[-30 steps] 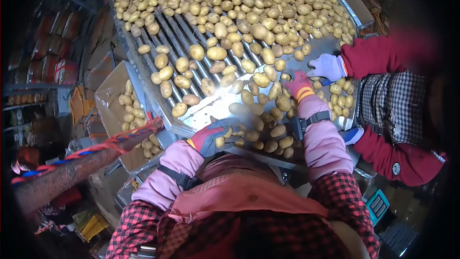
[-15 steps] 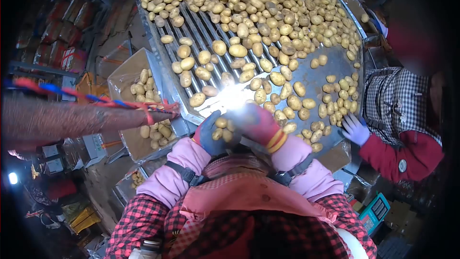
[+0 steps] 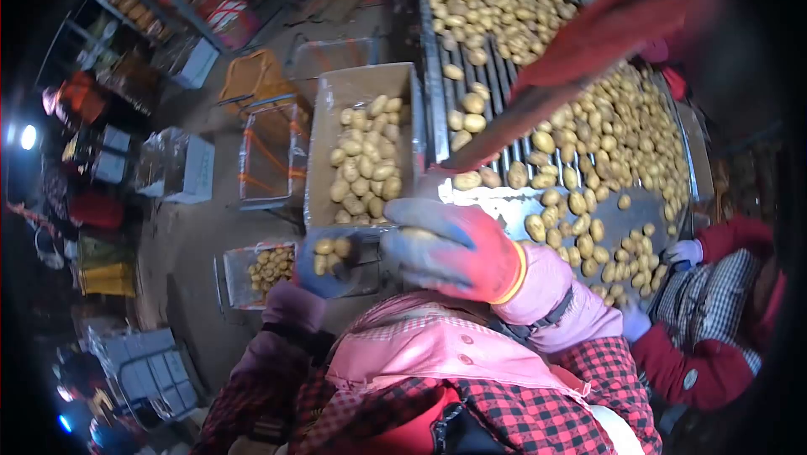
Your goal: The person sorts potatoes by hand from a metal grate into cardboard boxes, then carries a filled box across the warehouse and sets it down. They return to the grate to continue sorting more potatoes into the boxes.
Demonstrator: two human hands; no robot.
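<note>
My left hand (image 3: 326,268), in a blue glove, is closed around several small potatoes (image 3: 329,246) and hovers beside a small crate of potatoes (image 3: 267,267). My right hand (image 3: 458,249), in a red and grey glove, is curled close to it on the right, with something pale like a potato showing between its fingers. Both hands are off the metal sorting table (image 3: 514,203), just below a cardboard box (image 3: 363,78) filled with potatoes.
Loose potatoes (image 3: 588,131) cover the roller table. A blurred red sleeve (image 3: 609,22) crosses the upper right. A co-worker's gloved hand (image 3: 685,251) rests at the table's right edge. An orange crate (image 3: 252,76) and wrapped boxes (image 3: 181,167) stand on the floor to the left.
My view has swung left, away from the table. Both hands left the table edge with potatoes and moved left toward the boxes. The right hand has parted from the left.
</note>
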